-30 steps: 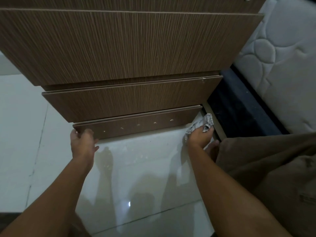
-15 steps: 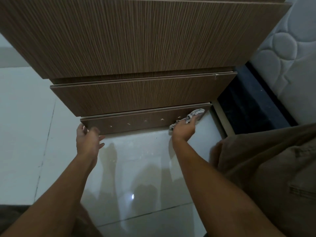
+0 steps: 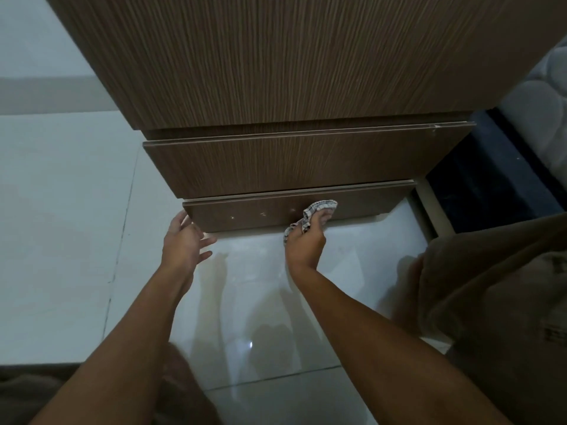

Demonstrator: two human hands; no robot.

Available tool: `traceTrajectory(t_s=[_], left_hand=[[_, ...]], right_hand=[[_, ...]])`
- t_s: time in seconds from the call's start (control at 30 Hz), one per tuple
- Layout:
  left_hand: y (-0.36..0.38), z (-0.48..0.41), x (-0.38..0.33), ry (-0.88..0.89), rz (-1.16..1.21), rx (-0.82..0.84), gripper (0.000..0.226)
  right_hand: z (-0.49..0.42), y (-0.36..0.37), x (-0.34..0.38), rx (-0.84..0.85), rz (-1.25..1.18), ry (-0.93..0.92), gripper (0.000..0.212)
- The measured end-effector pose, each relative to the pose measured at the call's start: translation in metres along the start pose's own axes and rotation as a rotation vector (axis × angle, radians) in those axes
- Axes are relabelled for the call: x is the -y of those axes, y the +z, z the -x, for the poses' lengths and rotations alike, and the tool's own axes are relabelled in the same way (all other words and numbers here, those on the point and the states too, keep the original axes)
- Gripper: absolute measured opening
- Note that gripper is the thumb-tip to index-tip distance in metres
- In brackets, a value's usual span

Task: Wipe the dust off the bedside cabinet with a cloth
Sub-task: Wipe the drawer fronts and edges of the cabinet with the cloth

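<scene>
head view: the right hand (image 3: 305, 240) bunches the checked cloth (image 3: 317, 210) against the cabinet (image 3: 276, 72)'s bottom strip (image 3: 245, 214), near its middle. the left hand (image 3: 184, 240), fingers spread, steadies the strip's left corner. white specks remain leftward, so wiping looks unfinished.

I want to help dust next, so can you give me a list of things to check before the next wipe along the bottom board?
1. Checked grey-and-white cloth gripped in right hand: ok.
2. Cloth touching the cabinet's lowest brown wood-grain board: ok.
3. Left hand steadying the board's left end: ok.
4. Board left of the cloth free of obstacles: ok.
5. Pale specks gone from the board: not ok.
6. Dust left on the board: cannot tell.
</scene>
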State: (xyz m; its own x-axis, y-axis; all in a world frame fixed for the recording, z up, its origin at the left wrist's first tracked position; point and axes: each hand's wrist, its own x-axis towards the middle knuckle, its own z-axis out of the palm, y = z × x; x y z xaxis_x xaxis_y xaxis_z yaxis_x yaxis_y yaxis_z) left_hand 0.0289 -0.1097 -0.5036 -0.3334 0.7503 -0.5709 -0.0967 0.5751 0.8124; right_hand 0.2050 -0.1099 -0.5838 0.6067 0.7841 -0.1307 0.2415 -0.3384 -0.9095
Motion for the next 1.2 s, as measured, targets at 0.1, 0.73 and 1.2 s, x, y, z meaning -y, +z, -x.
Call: traceTrajectory(t_s=[0.1, 0.73, 1.2], left_hand=[[-0.004, -0.001, -0.001, -0.004, -0.025, 0.0, 0.057], [-0.03, -0.011, -0.015, 0.166, -0.297, 0.021, 0.038], [-0.037, -0.015, -0.02, 0.169, -0.334, 0.044, 0.038]], right_hand=[[0.017, 0.02, 0.006, 0.073, 0.044, -0.014, 0.068], [0.083, 0.081, 0.021, 0.477, 0.107, -0.054, 0.059], [0.083, 0.101, 0.021, 1.066, 0.3, -0.19, 0.042]])
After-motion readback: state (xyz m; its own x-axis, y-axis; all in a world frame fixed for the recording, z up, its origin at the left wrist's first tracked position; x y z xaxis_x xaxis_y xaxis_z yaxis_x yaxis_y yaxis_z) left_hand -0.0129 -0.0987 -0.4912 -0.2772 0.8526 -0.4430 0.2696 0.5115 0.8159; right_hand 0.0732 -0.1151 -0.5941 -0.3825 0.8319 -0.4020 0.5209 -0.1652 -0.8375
